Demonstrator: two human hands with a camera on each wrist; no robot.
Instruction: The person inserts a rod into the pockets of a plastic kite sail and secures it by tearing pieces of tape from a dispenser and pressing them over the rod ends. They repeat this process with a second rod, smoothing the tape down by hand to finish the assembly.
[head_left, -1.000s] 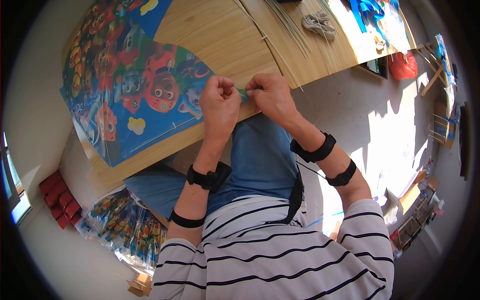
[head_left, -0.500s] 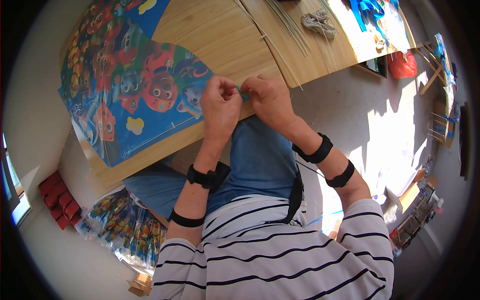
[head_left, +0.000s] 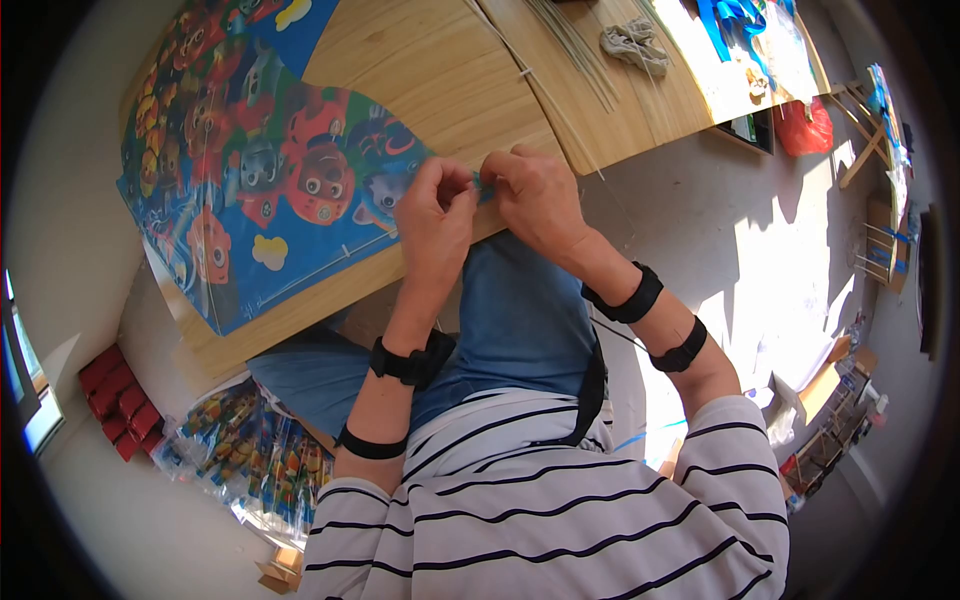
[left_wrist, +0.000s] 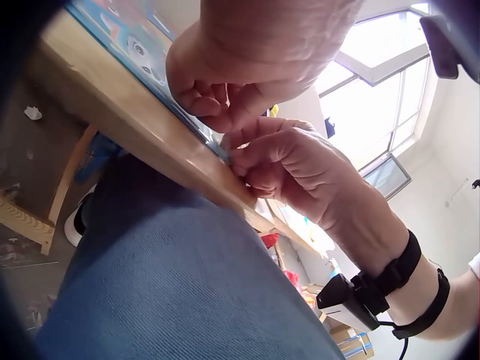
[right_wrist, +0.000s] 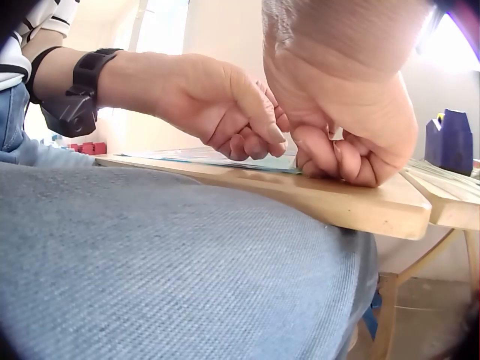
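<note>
A blue kite (head_left: pixel 320 255) printed with cartoon animal figures lies flat across the table, a thin rod (head_left: pixel 335 257) along its near edge. Its narrow right-hand corner (left_wrist: pixel 217 148) runs in between my two hands. My right hand (head_left: pixel 538 198) pinches that corner at the table's edge, its fingers curled in the right wrist view. Just left of it, my left hand (head_left: pixel 437 215) is bent over the same corner, thumb and forefinger close to the right fingertips. Whether the left fingers grip the kite, I cannot tell.
Thin sticks (head_left: pixel 575 55) and a crumpled pale bundle (head_left: pixel 635 48) lie on the adjoining table. Blue ribbon (head_left: pixel 738 30) is heaped farther right. A red bag (head_left: pixel 805 128) hangs below that end. Plastic-wrapped printed sheets (head_left: pixel 250 440) and red boxes (head_left: pixel 120 400) sit low at left.
My left hand has drawn slightly left and toward the body, its thumb and forefinger a little farther apart. The right hand has turned its knuckles over the corner. The kite has hardly moved.
</note>
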